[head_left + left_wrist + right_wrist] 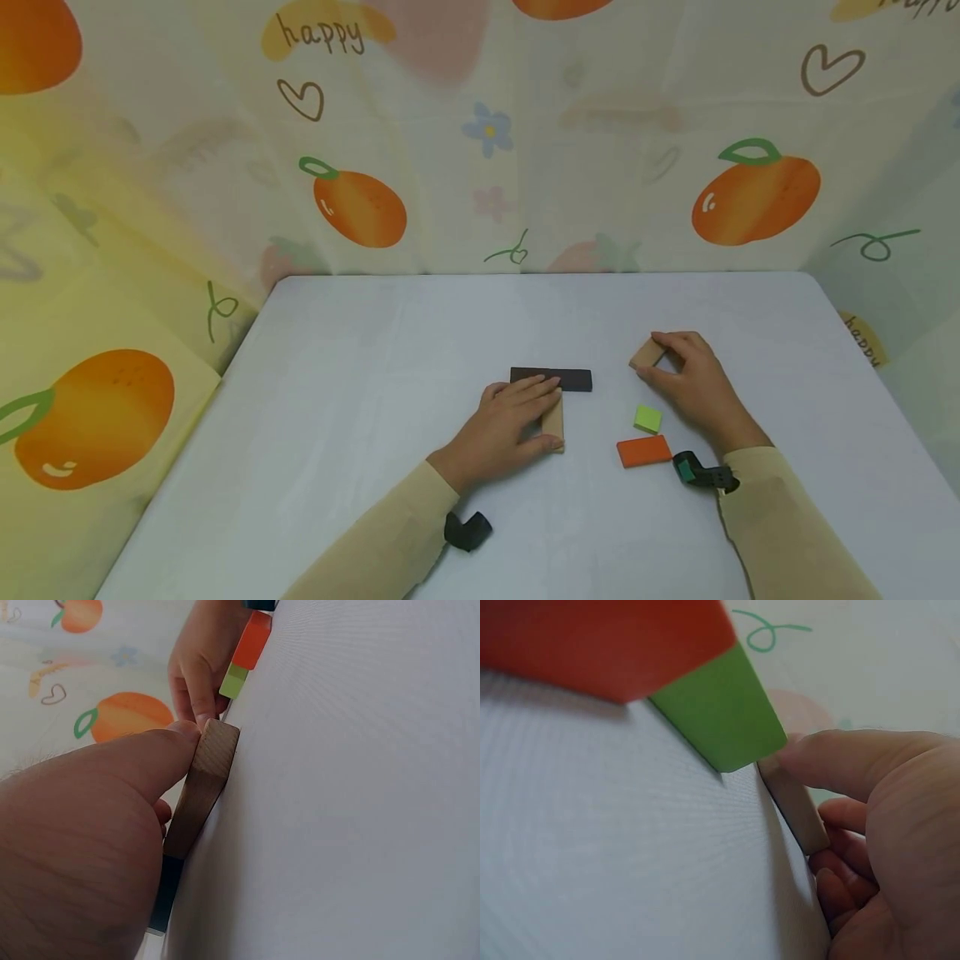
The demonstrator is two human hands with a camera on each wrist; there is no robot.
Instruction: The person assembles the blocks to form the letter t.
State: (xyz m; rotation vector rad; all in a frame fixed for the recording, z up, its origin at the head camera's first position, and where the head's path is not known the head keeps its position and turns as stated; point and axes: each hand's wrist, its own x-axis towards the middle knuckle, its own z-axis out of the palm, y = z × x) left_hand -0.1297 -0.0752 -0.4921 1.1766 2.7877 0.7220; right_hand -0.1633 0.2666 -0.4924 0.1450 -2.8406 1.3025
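Note:
A light wooden block (552, 423) lies lengthwise, its far end against a long black block (573, 381). My left hand (504, 427) rests over them, fingers stretched across the joint and thumb at the wooden block's near end. In the left wrist view, the thumb touches the top edge of that wooden block (202, 791); the other fingers are mostly hidden. Farther right, my right hand (693, 379) pinches a second wooden block (647, 353) between thumb and fingers. That block (795, 806) sits low at the white surface in the right wrist view.
A small lime-green block (648, 418) lies just nearer than the right hand. Beside it is an orange-red block (643, 452), close to the black wrist camera (701, 472). The white table (360, 358) ends at a patterned cloth (450, 192) behind.

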